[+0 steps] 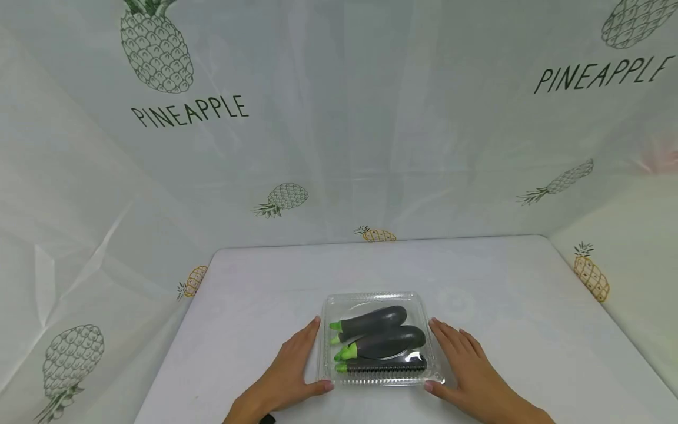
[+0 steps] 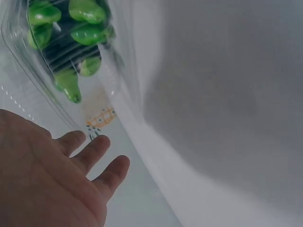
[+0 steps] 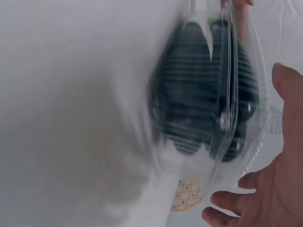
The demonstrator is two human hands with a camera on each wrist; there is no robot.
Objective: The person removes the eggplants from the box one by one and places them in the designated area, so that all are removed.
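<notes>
A clear plastic clamshell box [image 1: 339,300] with its lid down lies on the table, holding several dark eggplants [image 1: 392,341] with green stems [image 2: 68,85]. My left hand [image 1: 288,368] is at the box's left side, its fingers extended and the thumb near the front left corner. On the other side is my right hand [image 1: 471,374], fingers extended and spread, thumb near the front right corner. In the wrist views, the fingers of the left hand [image 2: 52,175] and the right hand [image 3: 274,189] lie close to the box walls; contact cannot be told.
The box stands on a white table [image 1: 254,282] with rounded back corners. Behind and beside it hangs a pale curtain [image 1: 371,129] printed with pineapples and lettering. A small black item [image 1: 267,419] shows by the left wrist.
</notes>
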